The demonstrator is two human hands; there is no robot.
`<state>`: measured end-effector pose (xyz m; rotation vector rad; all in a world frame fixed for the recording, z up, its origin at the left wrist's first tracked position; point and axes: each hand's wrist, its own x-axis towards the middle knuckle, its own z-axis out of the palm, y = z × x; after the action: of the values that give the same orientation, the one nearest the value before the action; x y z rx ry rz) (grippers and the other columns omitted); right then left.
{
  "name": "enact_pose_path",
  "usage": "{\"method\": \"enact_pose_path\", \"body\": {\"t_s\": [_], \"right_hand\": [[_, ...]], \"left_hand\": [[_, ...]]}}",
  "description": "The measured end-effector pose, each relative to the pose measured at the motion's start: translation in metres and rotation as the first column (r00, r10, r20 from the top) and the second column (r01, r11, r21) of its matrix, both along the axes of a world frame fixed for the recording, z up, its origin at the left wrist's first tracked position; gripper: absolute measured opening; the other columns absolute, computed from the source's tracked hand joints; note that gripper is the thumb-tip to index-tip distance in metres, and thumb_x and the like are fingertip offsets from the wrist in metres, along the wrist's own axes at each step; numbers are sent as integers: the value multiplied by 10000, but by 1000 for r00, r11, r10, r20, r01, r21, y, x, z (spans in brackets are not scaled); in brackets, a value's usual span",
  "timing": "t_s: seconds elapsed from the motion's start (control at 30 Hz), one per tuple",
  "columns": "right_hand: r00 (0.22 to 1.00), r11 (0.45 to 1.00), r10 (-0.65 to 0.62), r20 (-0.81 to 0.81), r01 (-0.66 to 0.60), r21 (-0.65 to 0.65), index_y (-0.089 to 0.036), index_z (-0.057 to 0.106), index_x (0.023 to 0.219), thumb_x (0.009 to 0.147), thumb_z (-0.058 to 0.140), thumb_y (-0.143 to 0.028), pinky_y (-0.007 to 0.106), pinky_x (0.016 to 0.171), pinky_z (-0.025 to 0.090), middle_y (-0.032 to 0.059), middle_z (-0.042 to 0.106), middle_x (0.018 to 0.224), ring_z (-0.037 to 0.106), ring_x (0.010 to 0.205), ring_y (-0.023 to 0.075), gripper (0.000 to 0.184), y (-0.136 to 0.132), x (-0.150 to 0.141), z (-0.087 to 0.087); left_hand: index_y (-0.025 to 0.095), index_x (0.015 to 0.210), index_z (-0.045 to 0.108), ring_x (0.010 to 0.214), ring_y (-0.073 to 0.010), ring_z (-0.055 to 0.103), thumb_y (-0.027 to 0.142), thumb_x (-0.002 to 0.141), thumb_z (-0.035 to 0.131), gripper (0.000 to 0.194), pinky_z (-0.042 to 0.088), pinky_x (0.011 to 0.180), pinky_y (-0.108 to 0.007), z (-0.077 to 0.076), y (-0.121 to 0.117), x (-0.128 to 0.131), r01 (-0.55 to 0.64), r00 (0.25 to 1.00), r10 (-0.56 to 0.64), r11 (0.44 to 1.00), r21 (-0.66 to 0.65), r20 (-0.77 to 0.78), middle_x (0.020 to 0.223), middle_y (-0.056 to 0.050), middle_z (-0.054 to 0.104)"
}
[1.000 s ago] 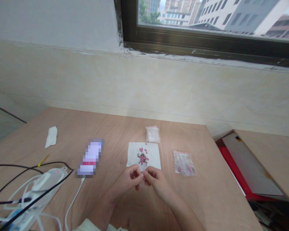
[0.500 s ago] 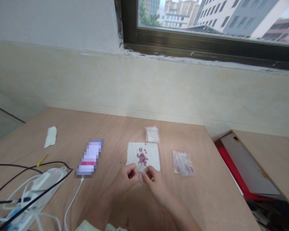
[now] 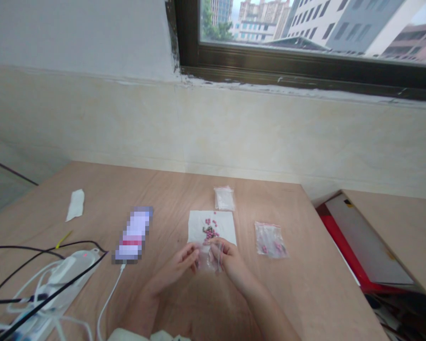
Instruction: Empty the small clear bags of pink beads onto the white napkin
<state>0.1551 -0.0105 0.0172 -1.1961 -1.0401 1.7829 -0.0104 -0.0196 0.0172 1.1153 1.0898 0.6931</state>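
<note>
A small clear zip bag (image 3: 208, 262) is stretched between my two hands, just in front of a white sheet of paper (image 3: 195, 227). My left hand (image 3: 184, 260) is closed on the bag's left side. On its right side, near the reddish zip strip, my right hand (image 3: 229, 258) pinches it. Pink beads (image 3: 210, 233) lie in a loose cluster on the paper, with some darker small pieces among them. Whether anything is inside the held bag is too blurred to tell.
Behind the paper lies another small bag (image 3: 224, 198); a bag with pink pieces (image 3: 270, 240) rests to the right. Leftward are a phone (image 3: 133, 234) on a white cable, a tissue (image 3: 75, 205) and a power strip (image 3: 69, 274) with tangled cords. A wall and window stand behind.
The bag has been turned and spread out between my hands, showing more of its face. My right hand has shifted its grip to the zip side; my left hand has moved slightly left.
</note>
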Motion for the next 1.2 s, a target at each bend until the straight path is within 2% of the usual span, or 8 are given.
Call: {"method": "enact_pose_path", "body": {"t_s": [0.07, 0.17, 0.33, 0.47, 0.57, 0.87, 1.03, 1.2], "right_hand": [[997, 997, -72, -5, 72, -13, -178, 464, 805, 616, 535, -529, 182, 326, 285, -66, 437, 485, 357, 344, 60, 405, 1, -5, -9], [972, 974, -225, 63, 225, 9, -203, 394, 786, 646, 503, -537, 172, 327, 275, -72, 449, 509, 370, 341, 58, 379, 1, -7, -24], [975, 993, -103, 197, 90, 73, -189, 432, 720, 678, 500, -459, 196, 383, 319, -53, 454, 549, 411, 406, 77, 282, 0, -10, -35], [895, 958, -223, 385, 128, 257, -168, 510, 619, 637, 550, -313, 229, 519, 353, -18, 486, 580, 439, 535, 111, 152, 3, -14, -41], [863, 944, -263, 432, 137, 301, -162, 552, 625, 622, 550, -280, 242, 562, 346, -2, 505, 606, 442, 579, 129, 118, 7, -15, -47], [888, 965, -225, 402, 147, 215, -160, 539, 582, 635, 531, -323, 220, 519, 308, -37, 428, 498, 386, 508, 107, 172, 10, -12, -49], [892, 969, -227, 390, 168, 179, -159, 545, 609, 632, 535, -344, 208, 476, 298, -42, 424, 482, 383, 481, 100, 187, 11, -12, -56], [905, 976, -211, 369, 171, 138, -164, 548, 621, 632, 536, -372, 204, 438, 291, -45, 434, 472, 378, 447, 92, 208, 11, -11, -58]], "left_hand": [[151, 690, 513, 536, -85, 469, 419, 742, 476, 276, 394, 522, -194, -9, 2, -2, -22, 999, 22, 1000, -11, 34, 583, 36, 481], [152, 652, 470, 441, -60, 432, 435, 700, 523, 291, 376, 429, -173, -22, 5, -8, -168, 986, 169, 985, -40, 13, 522, 62, 450], [150, 636, 456, 362, -44, 413, 481, 644, 552, 345, 354, 348, -158, -35, 9, -19, -298, 953, 294, 953, -47, -68, 489, 73, 457], [150, 637, 449, 344, -39, 408, 483, 626, 567, 354, 348, 326, -152, -40, 10, -24, -330, 942, 326, 942, -59, -76, 484, 78, 459], [144, 682, 475, 366, -42, 428, 458, 622, 586, 338, 372, 353, -155, -40, 10, -26, -342, 939, 337, 936, -84, -65, 504, 72, 481], [140, 731, 542, 559, -99, 540, 384, 568, 664, 318, 493, 563, -244, -28, 11, -29, -361, 931, 364, 922, -140, 0, 625, 31, 552], [142, 668, 526, 479, -81, 520, 371, 554, 674, 296, 471, 488, -210, -29, 15, -29, -380, 925, 378, 919, -102, -41, 570, 50, 541], [146, 635, 496, 379, -60, 467, 391, 607, 629, 280, 401, 383, -167, -25, 17, -25, -311, 948, 307, 950, -35, -84, 471, 68, 491]]}}
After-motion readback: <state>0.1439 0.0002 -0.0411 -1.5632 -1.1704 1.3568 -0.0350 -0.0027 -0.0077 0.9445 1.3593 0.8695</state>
